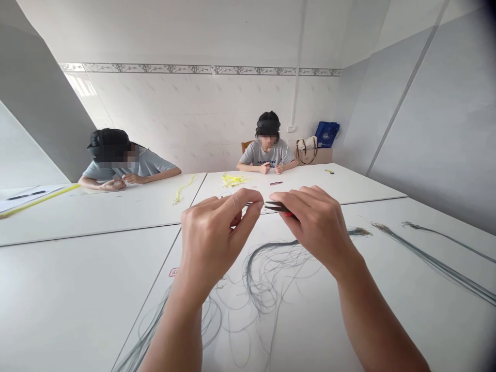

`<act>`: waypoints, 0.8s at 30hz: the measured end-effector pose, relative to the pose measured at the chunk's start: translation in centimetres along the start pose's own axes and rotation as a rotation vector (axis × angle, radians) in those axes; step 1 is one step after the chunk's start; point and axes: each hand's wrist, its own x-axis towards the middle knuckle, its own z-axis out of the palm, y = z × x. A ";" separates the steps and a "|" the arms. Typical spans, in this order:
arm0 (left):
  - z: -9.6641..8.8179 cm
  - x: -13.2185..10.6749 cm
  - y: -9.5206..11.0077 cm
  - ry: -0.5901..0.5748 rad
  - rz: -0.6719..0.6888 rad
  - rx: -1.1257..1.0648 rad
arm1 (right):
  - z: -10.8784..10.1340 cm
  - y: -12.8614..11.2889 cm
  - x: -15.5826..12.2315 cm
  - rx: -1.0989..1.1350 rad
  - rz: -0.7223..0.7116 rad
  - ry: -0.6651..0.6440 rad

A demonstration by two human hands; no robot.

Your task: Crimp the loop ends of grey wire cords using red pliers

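Note:
My left hand [222,225] is closed in a pinch, thumb against forefinger. A thin strand, mostly hidden by the fingers, is held there, its end showing at the fingertips. My right hand [313,222] grips small scissors [276,206] with dark blades and a bit of red handle. The blades are parted and point left, close to the left fingertips. On the table below lies a loose, curving bundle of grey-green strands [250,266], partly covered by my right hand. More grey strands [145,338] spread beside my left forearm.
Straight grey bundles [430,250] lie at the right of the white table [77,299]. Two people [267,150] sit across, with yellow strands [232,180] near them. A red-handled tool [276,183] and a yellow cutter [329,171] rest on the far tabletop.

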 end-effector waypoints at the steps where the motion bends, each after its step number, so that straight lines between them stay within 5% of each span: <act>1: 0.0 0.0 0.0 -0.009 -0.001 0.007 | 0.0 0.0 0.0 0.000 0.000 -0.001; 24: -0.1 0.0 0.2 -0.028 -0.019 0.019 | -0.1 -0.1 -0.1 -0.007 0.000 -0.007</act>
